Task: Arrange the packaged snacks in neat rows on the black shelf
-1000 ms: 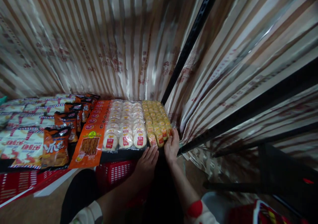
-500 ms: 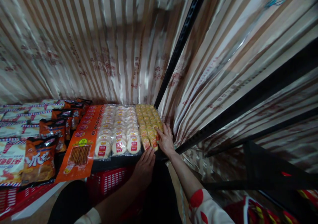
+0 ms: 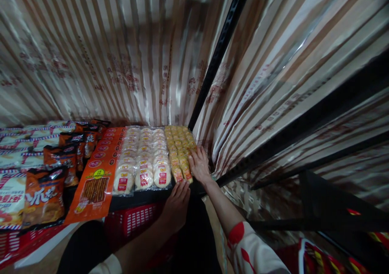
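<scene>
Head view shows small yellow packets point(image 3: 178, 152) in rows.

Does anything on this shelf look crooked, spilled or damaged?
Only the front orange stick packet looks slightly odd: its lower end reaches further forward than the white cracker packs beside it. I see nothing spilled or torn.

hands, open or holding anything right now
Left hand: open, at the front of the yellow packets.
Right hand: open, at their right side.
</scene>
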Motion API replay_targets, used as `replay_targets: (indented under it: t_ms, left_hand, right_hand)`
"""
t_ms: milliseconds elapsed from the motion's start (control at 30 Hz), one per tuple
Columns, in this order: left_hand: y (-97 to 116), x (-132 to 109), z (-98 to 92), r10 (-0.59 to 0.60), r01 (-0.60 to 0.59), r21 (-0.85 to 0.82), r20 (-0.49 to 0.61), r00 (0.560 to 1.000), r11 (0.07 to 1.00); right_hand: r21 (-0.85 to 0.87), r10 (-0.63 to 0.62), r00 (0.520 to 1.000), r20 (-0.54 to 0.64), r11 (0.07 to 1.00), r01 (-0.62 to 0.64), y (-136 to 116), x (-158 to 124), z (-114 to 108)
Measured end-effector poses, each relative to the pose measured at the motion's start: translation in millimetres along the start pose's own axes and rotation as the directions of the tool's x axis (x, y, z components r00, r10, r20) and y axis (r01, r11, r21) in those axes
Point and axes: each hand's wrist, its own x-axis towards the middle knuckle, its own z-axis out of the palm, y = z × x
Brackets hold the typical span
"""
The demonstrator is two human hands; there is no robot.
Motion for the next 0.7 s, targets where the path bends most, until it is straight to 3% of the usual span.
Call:
replay_targets:
  t_ms: [333,500,700]
  left_hand:
    - [-3.2,0.0,6.7,-0.022,0.020,0.024,0.050,0.999,1.000]
    - [-3.0,0.6,2.6,-0.005,0.004,0.019,0.021,1.000,1.000]
    - [-2.8,-3.1,-2.7,0.045,-0.045,0.010,-0.047,0.998,0.999]
  right_hand:
    - [-0.056,0.029,0.999,0.039,0.998,-0.026,-7.1,6.1,-4.6]
    - [0.081,0.115,0.993,-0.030,0.990,-0.112,0.5,-2.2,-1.9]
    - [0.248,0.223,0.966,-0.133,0.951,-0.185,3.8,-31.2,0.5]
